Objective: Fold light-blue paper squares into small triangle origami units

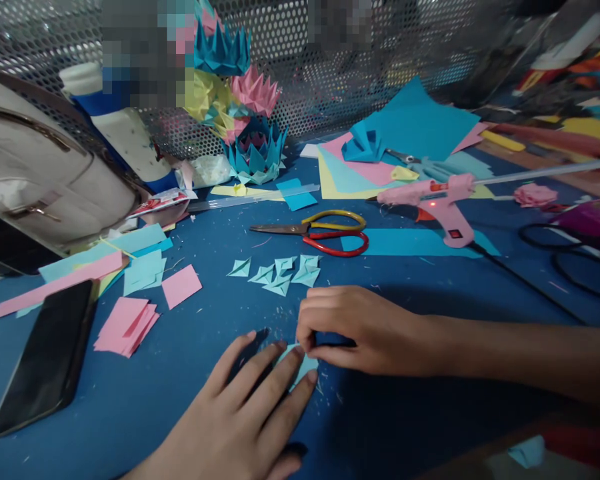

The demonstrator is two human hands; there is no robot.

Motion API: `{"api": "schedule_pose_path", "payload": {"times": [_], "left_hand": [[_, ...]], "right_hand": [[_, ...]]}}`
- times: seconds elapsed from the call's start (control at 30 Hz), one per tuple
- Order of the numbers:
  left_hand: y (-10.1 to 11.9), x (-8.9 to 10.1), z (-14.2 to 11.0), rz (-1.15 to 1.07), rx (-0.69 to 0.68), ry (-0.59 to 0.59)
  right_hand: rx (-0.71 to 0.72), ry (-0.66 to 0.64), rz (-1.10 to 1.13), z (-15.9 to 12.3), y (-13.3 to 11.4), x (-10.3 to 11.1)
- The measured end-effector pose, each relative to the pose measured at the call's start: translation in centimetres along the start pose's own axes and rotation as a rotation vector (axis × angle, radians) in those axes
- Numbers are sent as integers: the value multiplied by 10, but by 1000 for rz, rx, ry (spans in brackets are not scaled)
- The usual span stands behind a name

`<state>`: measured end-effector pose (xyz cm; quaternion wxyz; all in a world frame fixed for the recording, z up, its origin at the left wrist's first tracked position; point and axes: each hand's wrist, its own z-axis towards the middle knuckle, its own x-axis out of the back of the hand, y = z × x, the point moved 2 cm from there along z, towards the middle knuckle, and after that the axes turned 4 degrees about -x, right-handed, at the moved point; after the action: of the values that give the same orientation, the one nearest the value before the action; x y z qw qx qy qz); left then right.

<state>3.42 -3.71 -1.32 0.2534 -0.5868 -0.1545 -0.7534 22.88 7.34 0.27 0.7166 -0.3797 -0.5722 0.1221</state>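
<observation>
A small light-blue paper piece [306,368] lies on the blue table, partly covered by my fingers. My left hand [253,407] rests over it with the fingers spread and stretched out, some tips on the paper. Thumb and fingertips of my right hand [353,330] are pinched together at the paper's upper right edge. Just beyond my hands sits a cluster of several small folded light-blue paper pieces [280,275]. Scissors [310,232] with one yellow and one red handle lie behind them.
A pink glue gun [433,200] with a lit red light lies at right, its black cord trailing. Pink paper squares [126,327] and a dark phone [45,353] are at left. Folded paper flowers [255,150], a bottle [120,127] and a pale bag [45,160] stand behind.
</observation>
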Motion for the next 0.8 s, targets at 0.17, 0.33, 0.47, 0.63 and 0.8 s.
{"api": "schedule_pose_path", "payload": {"times": [0.17,0.33,0.47,0.63,0.8], "left_hand": [[2,3,1,48,11,39],[4,0,-1,67,35,109],[4,-1,-2,71,68,120],[2,0,-1,53,83,131],[1,-1,-3,53,87,73]], "right_hand": [[-83,83,16,2,2,-3],[-42,155,-19,-3,1,-11],[108,197,-94,-9,-2,-14],[178,175,-101,-10,-2,-12],[138,175,-78,-9,-1,-10]]}}
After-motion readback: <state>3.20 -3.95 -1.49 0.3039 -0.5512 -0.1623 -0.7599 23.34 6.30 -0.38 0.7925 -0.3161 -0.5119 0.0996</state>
